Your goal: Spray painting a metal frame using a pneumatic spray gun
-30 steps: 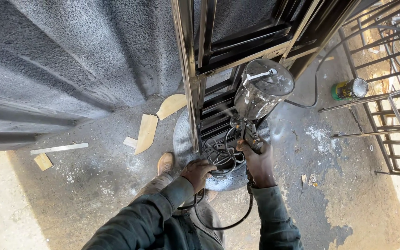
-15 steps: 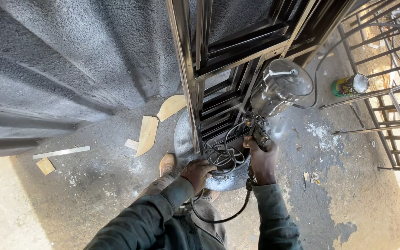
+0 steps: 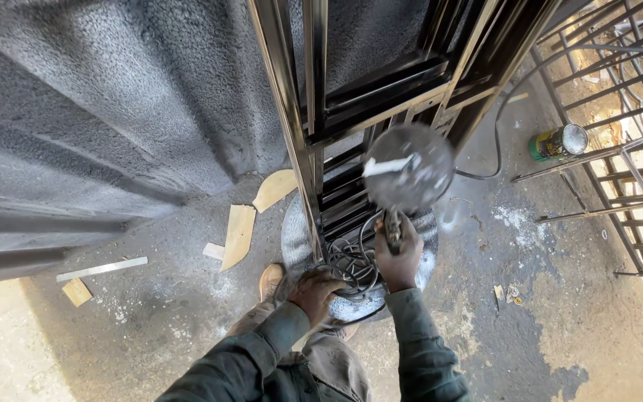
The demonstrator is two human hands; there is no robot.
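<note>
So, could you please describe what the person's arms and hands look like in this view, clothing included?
Both arms are covered by long sleeves of a dark grey-green work jacket, creased and dusty-looking, with plain cuffs ending at the wrists. The left hand and the right hand are bare: no gloves show, and no watch or rings can be made out. No markings show on the left sleeve or the right sleeve.

The right hand [image 3: 398, 257] has raised the spray gun [image 3: 408, 170] upright.

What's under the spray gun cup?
Below the spray gun cup the right hand grips the handle; under that lie coiled hose and a round grey disc on the floor. The cup hides the gun's nozzle and part of the black frame.
</note>
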